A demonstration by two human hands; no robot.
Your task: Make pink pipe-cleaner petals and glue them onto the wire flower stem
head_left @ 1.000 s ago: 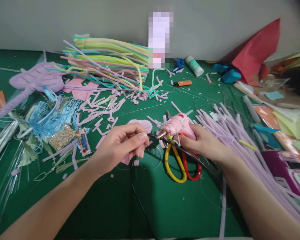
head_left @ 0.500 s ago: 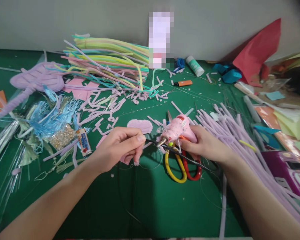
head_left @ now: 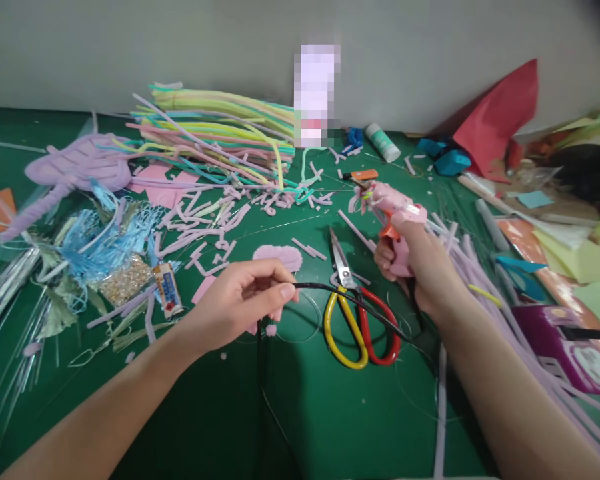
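My right hand (head_left: 410, 250) is wrapped round the handle of a pink hot glue gun (head_left: 393, 203), its nozzle tilted up toward the far left. Pinched between the thumb and fingers of my left hand (head_left: 253, 290) is a black power cord (head_left: 323, 287), which runs right toward my right forearm and also hangs down toward the near edge. Under the cord lie scissors (head_left: 347, 277) with one yellow and one red handle, blades pointing away. Just beyond my left fingers is a fuzzy lilac oval piece (head_left: 279, 256), partly covered by the hand.
Lilac pipe cleaners (head_left: 473, 273) spread at the right beside a purple box (head_left: 555, 347). Cut bits (head_left: 220, 220) litter the middle. A multicoloured bundle (head_left: 220, 127), an orange lighter (head_left: 363, 175) and a glue stick (head_left: 383, 143) lie behind. Blue tassels (head_left: 97, 230) are at the left.
My right hand has lifted the glue gun up and away to the right, off the scissors, which now show fully. The left hand keeps its pinch on the cord, nearly in place.
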